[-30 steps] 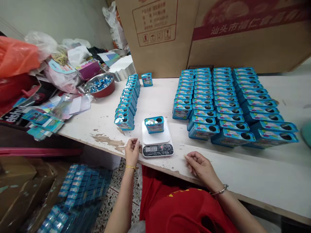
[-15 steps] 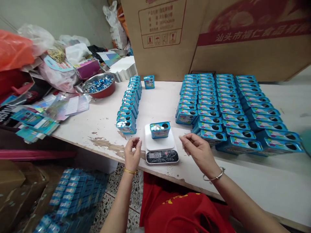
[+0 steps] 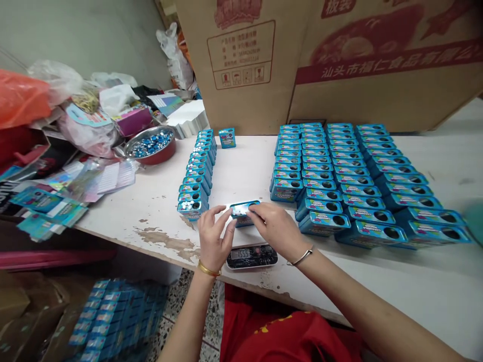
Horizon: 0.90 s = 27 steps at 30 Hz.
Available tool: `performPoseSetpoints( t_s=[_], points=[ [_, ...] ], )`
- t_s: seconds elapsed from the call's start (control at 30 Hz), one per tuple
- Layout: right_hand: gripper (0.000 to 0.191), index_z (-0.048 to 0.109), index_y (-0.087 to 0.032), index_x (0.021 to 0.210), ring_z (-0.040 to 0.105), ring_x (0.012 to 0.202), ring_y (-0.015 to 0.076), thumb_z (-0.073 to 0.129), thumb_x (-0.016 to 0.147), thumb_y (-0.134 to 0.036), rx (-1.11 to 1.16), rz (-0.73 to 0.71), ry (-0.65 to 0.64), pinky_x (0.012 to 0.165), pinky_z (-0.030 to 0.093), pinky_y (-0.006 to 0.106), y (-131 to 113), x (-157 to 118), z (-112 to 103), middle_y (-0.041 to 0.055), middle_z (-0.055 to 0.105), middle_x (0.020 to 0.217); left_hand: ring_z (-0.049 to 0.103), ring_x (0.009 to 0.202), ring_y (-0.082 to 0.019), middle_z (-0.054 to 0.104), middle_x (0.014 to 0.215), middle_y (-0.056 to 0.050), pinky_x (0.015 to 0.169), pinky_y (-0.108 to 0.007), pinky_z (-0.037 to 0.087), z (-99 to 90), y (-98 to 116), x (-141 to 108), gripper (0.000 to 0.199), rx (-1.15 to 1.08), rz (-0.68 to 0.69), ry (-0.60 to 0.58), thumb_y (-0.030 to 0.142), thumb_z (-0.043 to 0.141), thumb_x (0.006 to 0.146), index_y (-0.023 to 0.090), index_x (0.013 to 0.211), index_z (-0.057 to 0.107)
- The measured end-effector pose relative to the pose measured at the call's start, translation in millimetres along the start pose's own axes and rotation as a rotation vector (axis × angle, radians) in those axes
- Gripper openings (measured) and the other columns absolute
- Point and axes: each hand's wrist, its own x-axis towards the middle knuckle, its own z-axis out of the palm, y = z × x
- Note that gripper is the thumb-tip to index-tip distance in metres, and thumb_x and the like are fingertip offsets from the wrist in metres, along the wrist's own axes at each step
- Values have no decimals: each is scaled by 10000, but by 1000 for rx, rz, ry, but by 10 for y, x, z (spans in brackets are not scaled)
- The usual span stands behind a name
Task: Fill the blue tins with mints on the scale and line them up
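Observation:
A blue candy tin [image 3: 244, 223] stands upright on the white kitchen scale [image 3: 260, 240], with several small white candies [image 3: 238, 209] lying on its top. My left hand [image 3: 214, 232] is at the tin's left end, thumb and fingers apart, the fingertips close to it. Over the tin's right end, the fingers of my right hand [image 3: 278, 226] are pressed together and cover its round opening. Whatever they pinch is hidden. The scale's display [image 3: 240, 253] is lit and seems to read 155.5.
To the left runs a row of tins [image 3: 199, 173], some with white candies on top. Several rows of tins with round openings [image 3: 332, 181] fill the right. A metal bowl [image 3: 153, 160] holds shiny blue pieces. A large carton [image 3: 245, 110] stands behind.
Both hands have moved inward from beside the scale to the tin, my right hand now covering its opening. The camera view has shifted slightly.

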Motion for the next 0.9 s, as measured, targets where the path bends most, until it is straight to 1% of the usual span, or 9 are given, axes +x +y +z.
performPoseSetpoints(
  t_s=[0.13,0.23,0.37,0.43,0.5,0.63,0.73,0.83,0.9],
  points=[
    [203,619,-170,848,564,752,187,428,886,-229,79,23,71,697,418,314,6,16,38,71,635,801,451,1173,-253,525,1276,-108,965,-436,343,32,29,-69,319,112,30,-52,303,547,862,244,1174,576],
    [163,601,-175,809,515,650,149,486,859,-279,371,113,181,616,401,285,43,-29,32,31,584,724,424,1222,-261,505,1317,-99,988,-445,326,64,83,-22,327,140,53,-62,308,552,857,255,1179,566],
    [231,579,-172,816,393,461,72,615,768,-396,1014,484,214,425,277,218,163,-220,-24,-43,488,597,380,1279,-274,460,1375,-115,997,-460,311,164,174,97,313,159,110,-124,297,529,869,227,1172,561],
    [261,572,-169,810,355,430,48,671,721,-393,1232,647,189,397,220,202,249,-378,-70,-57,474,588,351,1310,-270,429,1402,-123,1010,-467,296,221,210,157,308,149,156,-163,273,501,883,215,1182,549],
    [251,574,-171,804,358,440,40,698,705,-365,1369,745,172,395,229,193,343,-567,-117,-47,505,627,337,1325,-253,428,1405,-111,1032,-467,275,256,221,206,300,119,186,-173,241,467,898,222,1188,539],
    [166,585,-183,744,404,490,59,703,715,-296,1550,890,196,404,307,183,538,-979,-159,-14,560,693,347,1312,-264,449,1378,-113,1047,-456,253,239,147,264,393,119,153,-152,317,518,876,230,1258,482],
    [125,617,-191,725,465,545,78,724,684,-240,1619,983,243,451,384,182,670,-1246,-115,-3,587,724,458,1189,-282,528,1257,-143,969,-423,323,212,74,311,530,153,126,-275,406,591,820,194,1282,440],
    [120,651,-186,767,530,632,95,718,671,-206,1638,1037,240,535,437,175,754,-1417,-51,5,607,738,547,977,-224,599,1034,-90,837,-353,384,260,106,438,368,89,143,-401,349,556,851,181,1170,485],
    [120,660,-177,797,541,648,98,697,687,-211,1625,1041,225,545,435,173,778,-1468,-24,13,618,735,540,948,-212,594,1002,-72,827,-344,379,360,200,580,296,34,186,-414,332,547,856,184,1107,496]
  ],
)
